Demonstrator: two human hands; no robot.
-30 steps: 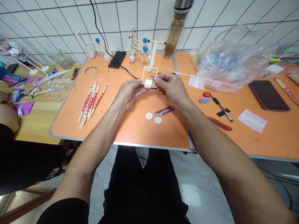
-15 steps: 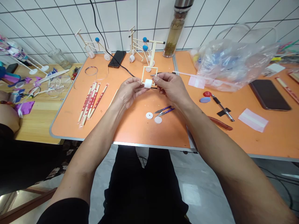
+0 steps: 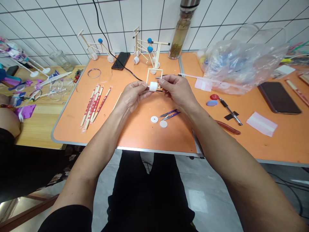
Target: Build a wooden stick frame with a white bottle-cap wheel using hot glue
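Between my two hands is a small frame of thin wooden sticks (image 3: 154, 69) with a white roller (image 3: 153, 86) at its lower end. My left hand (image 3: 135, 93) pinches the frame's left lower corner beside the roller. With thumb and fingers, my right hand (image 3: 177, 90) grips the right lower corner. Both sets of fingertips hide the stick ends. Below the hands lie purple-handled thread snips (image 3: 170, 114), a white round wheel piece (image 3: 154, 119) and a pale disc (image 3: 163, 124). Behind the frame stand stick-built tricycle models (image 3: 147, 51) with blue balls.
Wrapped chopsticks (image 3: 93, 106) lie at left on the orange table (image 3: 135, 135). A phone (image 3: 121, 61), a tea bottle (image 3: 181, 35) and a plastic bag (image 3: 241, 64) are at the back. A pen (image 3: 230, 111) and a larger phone (image 3: 279, 97) lie right. Another person sits at far left.
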